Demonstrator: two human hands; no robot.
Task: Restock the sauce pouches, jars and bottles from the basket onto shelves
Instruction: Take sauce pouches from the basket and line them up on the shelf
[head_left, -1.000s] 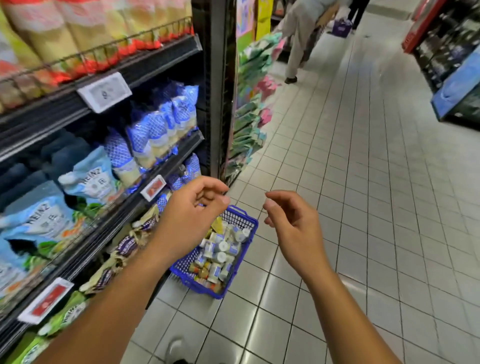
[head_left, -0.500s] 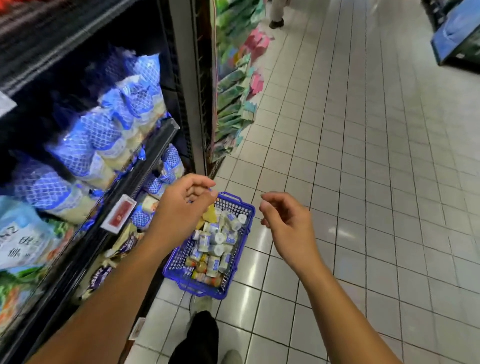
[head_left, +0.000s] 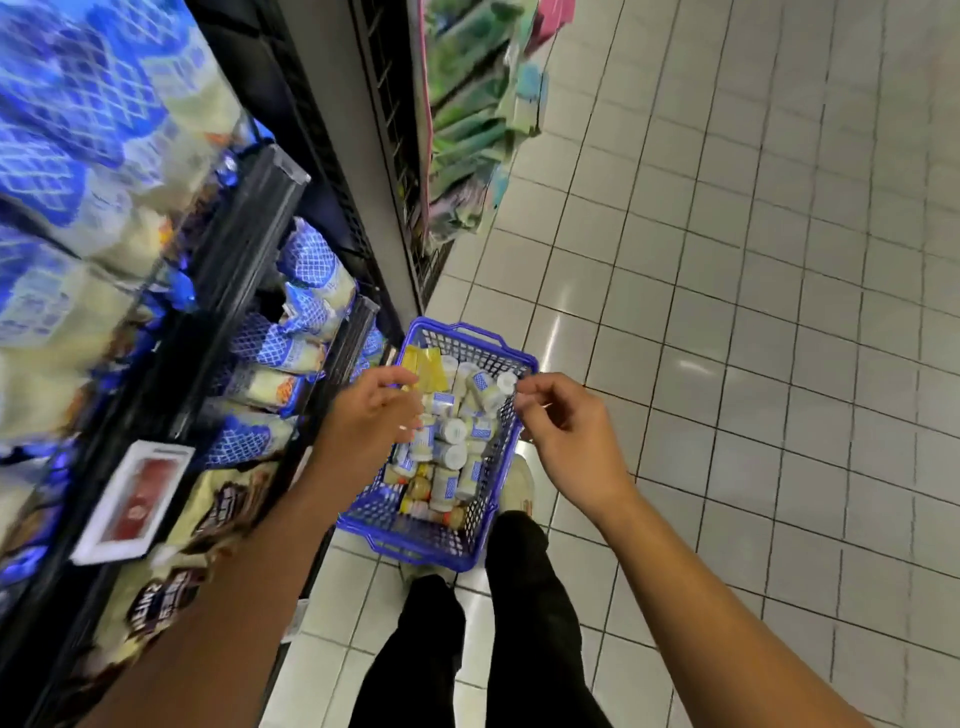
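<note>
View from above, looking down a shop aisle with a pale tiled floor (head_left: 753, 312). A blue plastic basket (head_left: 415, 545) stands on the floor just beside the foot of the shelves (head_left: 244, 249) on the left. It is filled with small jars (head_left: 452, 431) with white caps and blue-and-white labels, lying in a jumble. A few yellow pouches (head_left: 428, 366) lie at its far left corner, and some brownish jars (head_left: 418, 488) sit at the near end.

Both bare arms reach forward over the basket. The left hand (head_left: 371, 415) is above the basket's left side with its fingers loosely curled, and nothing can be seen in it. The right hand (head_left: 566, 431) is above the basket's right rim, fingers also loosely curled. Its thumb and forefinger tips are close together, in line with one jar's white cap, and hold nothing that can be seen.

The shelves carry blue-and-white checked pouches (head_left: 306, 291), blurred nearer the camera. Brown-and-cream pouches (head_left: 171, 597) are on the lowest level, and a red and white price tag (head_left: 135, 499) sits on a shelf edge. Green and pink packets (head_left: 478, 130) hang at the far end of the shelving. The person's legs in black trousers (head_left: 524, 597) stand at the near end of the basket, with a pale shoe (head_left: 517, 483) just beside its right side.
</note>
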